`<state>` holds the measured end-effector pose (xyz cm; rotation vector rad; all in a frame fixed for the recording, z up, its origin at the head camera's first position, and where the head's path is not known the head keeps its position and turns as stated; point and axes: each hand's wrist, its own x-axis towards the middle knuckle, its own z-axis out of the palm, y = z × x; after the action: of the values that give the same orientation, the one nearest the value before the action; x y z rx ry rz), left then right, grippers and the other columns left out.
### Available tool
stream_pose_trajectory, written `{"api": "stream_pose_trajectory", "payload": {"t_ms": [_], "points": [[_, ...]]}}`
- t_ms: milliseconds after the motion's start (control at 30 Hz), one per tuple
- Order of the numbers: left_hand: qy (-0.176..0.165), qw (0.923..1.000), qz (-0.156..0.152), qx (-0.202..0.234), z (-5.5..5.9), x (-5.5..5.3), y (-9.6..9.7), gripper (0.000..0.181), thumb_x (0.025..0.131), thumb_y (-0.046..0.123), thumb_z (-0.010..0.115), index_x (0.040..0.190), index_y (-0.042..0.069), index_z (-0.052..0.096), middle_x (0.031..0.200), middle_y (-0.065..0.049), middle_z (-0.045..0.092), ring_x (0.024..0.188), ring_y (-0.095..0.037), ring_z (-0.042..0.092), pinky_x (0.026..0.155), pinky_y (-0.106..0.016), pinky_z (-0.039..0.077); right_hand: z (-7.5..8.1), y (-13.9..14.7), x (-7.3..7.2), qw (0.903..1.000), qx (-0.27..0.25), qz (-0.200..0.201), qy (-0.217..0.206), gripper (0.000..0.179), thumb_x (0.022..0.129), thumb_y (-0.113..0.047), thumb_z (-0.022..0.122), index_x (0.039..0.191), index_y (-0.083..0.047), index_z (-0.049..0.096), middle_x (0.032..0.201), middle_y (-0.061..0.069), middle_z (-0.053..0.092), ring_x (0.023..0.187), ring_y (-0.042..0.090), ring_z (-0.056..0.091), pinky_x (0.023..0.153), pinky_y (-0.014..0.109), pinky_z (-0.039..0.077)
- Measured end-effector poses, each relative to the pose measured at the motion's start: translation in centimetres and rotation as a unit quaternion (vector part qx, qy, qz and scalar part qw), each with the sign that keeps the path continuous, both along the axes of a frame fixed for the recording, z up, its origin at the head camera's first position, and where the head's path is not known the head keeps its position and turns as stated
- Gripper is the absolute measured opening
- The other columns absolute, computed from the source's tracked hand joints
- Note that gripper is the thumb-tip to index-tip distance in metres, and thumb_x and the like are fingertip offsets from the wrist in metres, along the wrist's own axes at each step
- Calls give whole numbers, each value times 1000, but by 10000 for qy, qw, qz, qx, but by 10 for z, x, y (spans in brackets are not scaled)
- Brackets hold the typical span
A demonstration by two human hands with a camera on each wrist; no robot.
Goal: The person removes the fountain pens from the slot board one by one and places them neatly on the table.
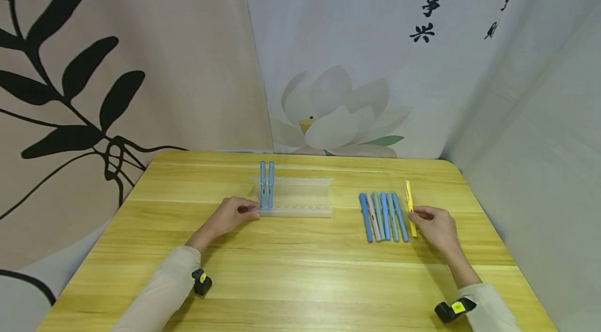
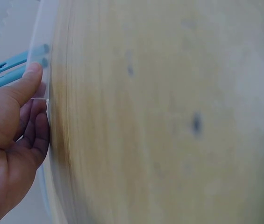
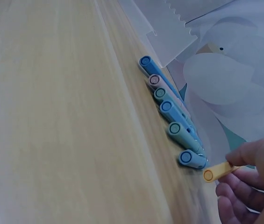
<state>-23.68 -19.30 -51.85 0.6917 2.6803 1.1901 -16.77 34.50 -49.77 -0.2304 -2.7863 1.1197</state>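
Note:
A translucent plastic pen rack (image 1: 300,212) with a notched back edge stands left of the table's middle. Two blue pens (image 1: 271,186) lean side by side in its left end. My left hand (image 1: 237,212) grips the rack's left front corner, thumb (image 2: 31,77) on the front wall and fingers curled beneath. On the right, my right hand (image 1: 436,225) pinches a yellow pen (image 1: 409,196) between thumb and fingers; its end (image 3: 209,175) points toward the wrist camera. Just left of it lies a row of several pens (image 1: 385,217), blue, green and one pinkish grey.
The wooden table (image 1: 281,280) reaches back to a hanging cloth (image 1: 338,50) with a printed lotus and dark characters. Another cloth with black leaves (image 1: 70,81) hangs at the left. Black cameras are strapped on both wrists, over pale sleeves (image 1: 164,290).

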Motion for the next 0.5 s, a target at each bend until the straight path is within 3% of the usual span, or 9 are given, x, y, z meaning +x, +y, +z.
{"api": "stream_pose_trajectory", "payload": {"t_ms": [300,500], "points": [[-16,10000,-16,43,0,0,0,34,97,24,72,124,3,73,111,-8,75,95,-15,67,83,-32,56,-6,3,-1,9987,24,65,-505,43,99,-31,68,124,4,71,115,24,72,93,31,72,69,33,56],[-32,10000,-13,18,0,0,-1,35,97,25,72,124,2,73,113,-8,75,96,-15,67,83,-31,56,-6,2,-2,9980,127,59,-620,44,99,-33,68,122,5,71,116,25,72,101,38,69,75,42,57]]}}
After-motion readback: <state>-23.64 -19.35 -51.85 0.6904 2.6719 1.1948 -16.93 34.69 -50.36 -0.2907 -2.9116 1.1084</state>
